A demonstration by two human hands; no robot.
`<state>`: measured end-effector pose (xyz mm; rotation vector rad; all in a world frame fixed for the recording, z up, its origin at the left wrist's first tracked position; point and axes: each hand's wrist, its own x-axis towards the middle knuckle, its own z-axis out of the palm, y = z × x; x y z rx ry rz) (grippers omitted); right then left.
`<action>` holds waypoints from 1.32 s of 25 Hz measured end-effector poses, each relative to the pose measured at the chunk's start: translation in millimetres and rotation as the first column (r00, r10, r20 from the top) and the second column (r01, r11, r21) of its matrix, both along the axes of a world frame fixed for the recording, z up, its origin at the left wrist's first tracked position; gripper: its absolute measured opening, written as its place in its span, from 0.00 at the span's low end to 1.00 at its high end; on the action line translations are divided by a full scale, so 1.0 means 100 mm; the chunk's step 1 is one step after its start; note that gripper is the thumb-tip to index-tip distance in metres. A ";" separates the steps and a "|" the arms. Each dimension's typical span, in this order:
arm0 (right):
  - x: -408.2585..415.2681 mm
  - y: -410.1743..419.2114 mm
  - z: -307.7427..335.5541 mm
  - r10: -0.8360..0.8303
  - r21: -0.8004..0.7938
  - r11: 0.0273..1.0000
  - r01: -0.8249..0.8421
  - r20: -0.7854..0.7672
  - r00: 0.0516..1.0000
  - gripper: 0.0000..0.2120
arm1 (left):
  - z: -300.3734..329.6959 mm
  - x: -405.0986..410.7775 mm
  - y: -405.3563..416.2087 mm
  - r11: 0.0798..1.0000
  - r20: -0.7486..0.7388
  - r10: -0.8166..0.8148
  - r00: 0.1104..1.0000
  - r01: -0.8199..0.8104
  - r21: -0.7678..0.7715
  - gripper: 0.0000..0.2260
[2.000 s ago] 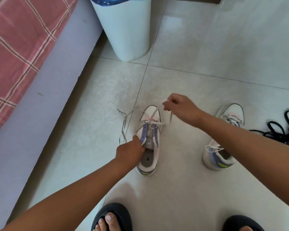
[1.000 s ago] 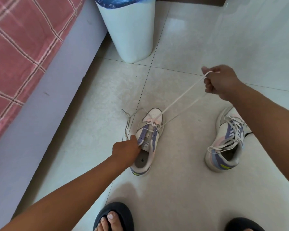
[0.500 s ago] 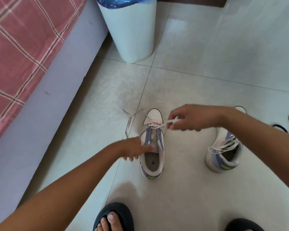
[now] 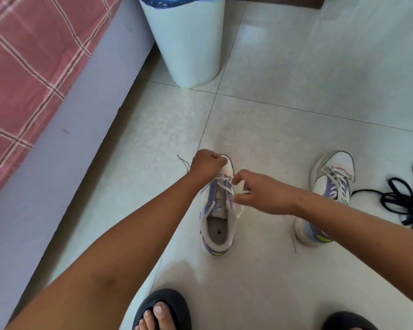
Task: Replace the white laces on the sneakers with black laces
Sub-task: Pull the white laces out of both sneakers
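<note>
Two sneakers, both white-laced | near sneaker (image 4: 218,220) half unthreaded; right hand (image 4: 262,195) pinches white lace (image 4: 224,186); left hand (image 4: 206,164) fisted at toe, contents unclear | black laces (image 4: 400,198) untouched at 3 o'clock

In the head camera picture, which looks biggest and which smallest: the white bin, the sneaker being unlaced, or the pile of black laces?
1. White bin, clearly the largest, though its top is cut off.
2. Sneaker being unlaced.
3. Pile of black laces, but the frame's right edge crops it, so its place below the sneaker is unsure.
</note>
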<state>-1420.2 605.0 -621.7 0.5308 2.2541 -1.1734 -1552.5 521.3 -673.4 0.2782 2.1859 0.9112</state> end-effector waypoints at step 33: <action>0.26 -0.57 -0.29 0.006 0.307 0.952 0.002 -0.027 1.000 0.20 | -0.04 0.08 -0.17 0.534 -0.493 -0.829 0.263 0.634 -0.560 0.10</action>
